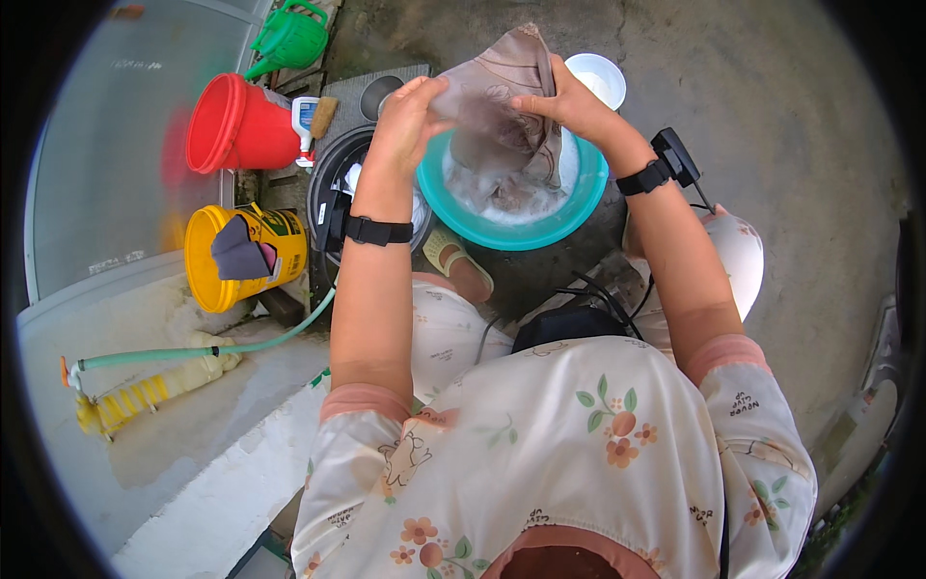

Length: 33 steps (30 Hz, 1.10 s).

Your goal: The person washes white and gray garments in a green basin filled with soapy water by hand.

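Between my two hands a wet brownish-mauve cloth point(499, 94) with a lacy or embroidered pattern is held up and spread. My left hand point(414, 108) grips its left edge, and my right hand point(568, 101) pinches its right side with the thumb across the front. The cloth's lower part hangs over a turquoise plastic basin point(506, 237). Inside the basin, sudsy water point(499, 206) holds more soaked fabric of a similar colour. Just left of the basin stands a dark tub point(318, 170) with white cloth in it, partly hidden behind my left forearm.
A small white bowl point(611, 72) with white contents sits beyond the basin. Leftward are a red bucket point(239, 123), a spray bottle point(304, 127), a brush point(324, 117), a green watering can point(293, 40) and a yellow bucket point(289, 242) with grey cloth. A green hose point(166, 354) runs from a wall tap.
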{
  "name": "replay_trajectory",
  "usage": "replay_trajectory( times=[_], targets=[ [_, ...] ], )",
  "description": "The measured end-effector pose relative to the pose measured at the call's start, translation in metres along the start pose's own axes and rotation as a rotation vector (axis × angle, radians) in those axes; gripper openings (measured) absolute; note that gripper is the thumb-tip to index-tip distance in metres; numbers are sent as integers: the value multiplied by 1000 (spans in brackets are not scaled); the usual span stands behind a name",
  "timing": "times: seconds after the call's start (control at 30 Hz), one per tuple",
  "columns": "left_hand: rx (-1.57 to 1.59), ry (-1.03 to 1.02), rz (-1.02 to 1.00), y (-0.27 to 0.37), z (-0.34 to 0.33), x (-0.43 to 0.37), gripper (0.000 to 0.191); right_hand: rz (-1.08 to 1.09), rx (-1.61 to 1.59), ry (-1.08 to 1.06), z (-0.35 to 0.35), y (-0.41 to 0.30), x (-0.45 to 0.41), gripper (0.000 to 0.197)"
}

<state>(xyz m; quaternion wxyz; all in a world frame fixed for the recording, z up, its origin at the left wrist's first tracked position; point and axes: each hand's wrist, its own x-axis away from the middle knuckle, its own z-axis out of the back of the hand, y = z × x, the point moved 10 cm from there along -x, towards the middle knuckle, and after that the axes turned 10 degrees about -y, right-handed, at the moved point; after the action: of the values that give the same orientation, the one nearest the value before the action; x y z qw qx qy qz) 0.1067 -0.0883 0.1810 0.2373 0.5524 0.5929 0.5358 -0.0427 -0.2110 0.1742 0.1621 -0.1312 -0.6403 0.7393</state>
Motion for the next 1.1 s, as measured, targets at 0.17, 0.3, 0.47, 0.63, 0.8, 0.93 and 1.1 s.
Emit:
replay_trajectory(
  times=[0.17,0.3,0.47,0.63,0.8,0.93,1.1],
  targets=[
    [5,-72,-106,26,-43,2,17,192,442,47,-39,-43,7,82],
    [-149,-35,-314,54,-52,8,44,4,252,185,-1,-28,-2,36],
    [-785,-37,-260,31,-61,13,63,-114,-201,79,-3,-45,-10,31],
    [-337,10,72,-6,-32,3,48,77,-56,-1,-17,-67,-27,39],
    [-80,77,15,-9,-12,5,38,-136,-192,-120,-33,36,-6,62],
    [171,50,18,-15,-5,-2,35,-332,-257,-272,-64,135,23,64],
    [278,-3,30,-37,14,-14,35,-563,-640,103,-46,207,53,48]
  ],
)
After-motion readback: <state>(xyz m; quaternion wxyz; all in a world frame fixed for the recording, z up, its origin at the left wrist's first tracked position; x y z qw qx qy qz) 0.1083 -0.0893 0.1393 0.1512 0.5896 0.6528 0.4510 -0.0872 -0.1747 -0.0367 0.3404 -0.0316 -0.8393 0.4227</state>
